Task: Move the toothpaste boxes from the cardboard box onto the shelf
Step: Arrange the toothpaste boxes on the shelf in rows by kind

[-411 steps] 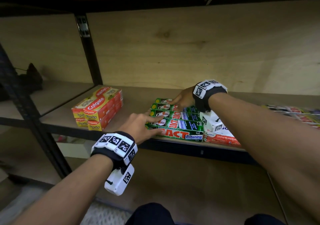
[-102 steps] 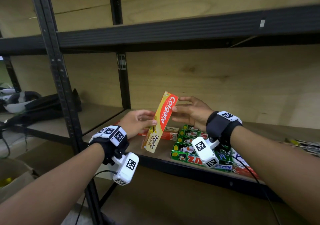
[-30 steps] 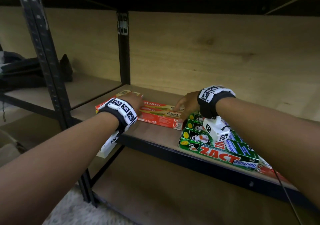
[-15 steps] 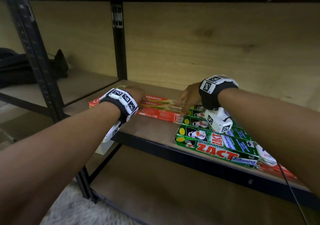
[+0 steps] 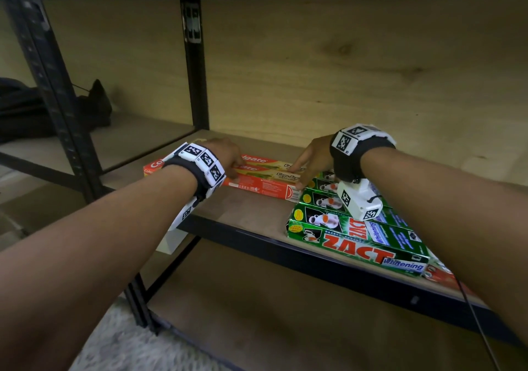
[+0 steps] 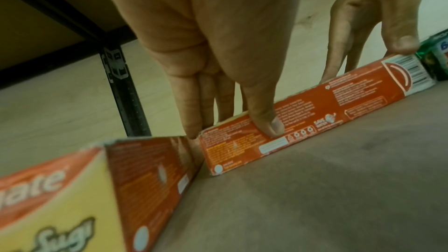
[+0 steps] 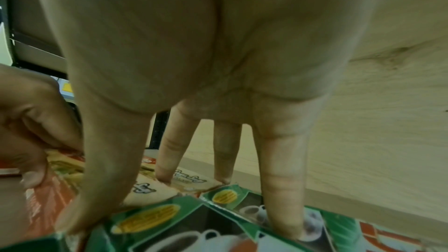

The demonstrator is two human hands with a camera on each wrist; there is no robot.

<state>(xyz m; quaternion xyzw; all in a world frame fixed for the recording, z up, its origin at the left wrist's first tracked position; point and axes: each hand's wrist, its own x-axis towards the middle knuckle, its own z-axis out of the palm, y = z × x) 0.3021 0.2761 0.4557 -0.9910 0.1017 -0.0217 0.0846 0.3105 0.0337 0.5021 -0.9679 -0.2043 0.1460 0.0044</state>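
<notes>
Risk of skew: Colgate box (image 5: pixel 263 183) lies on shelf (image 5: pixel 251 210), right end touching Zact boxes (image 5: pixel 354 245); left hand (image 5: pixel 225 153) and right hand (image 5: pixel 311 156) press it with straight fingers, gripping nothing; uneven shove could jam it into Zact boxes, nudging them toward front edge

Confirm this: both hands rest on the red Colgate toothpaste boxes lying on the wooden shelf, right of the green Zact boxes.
Wrong side: the head view shows the red Colgate toothpaste boxes lying left of the green Zact boxes. The left hand and right hand do rest on them, on the wooden shelf.
</notes>
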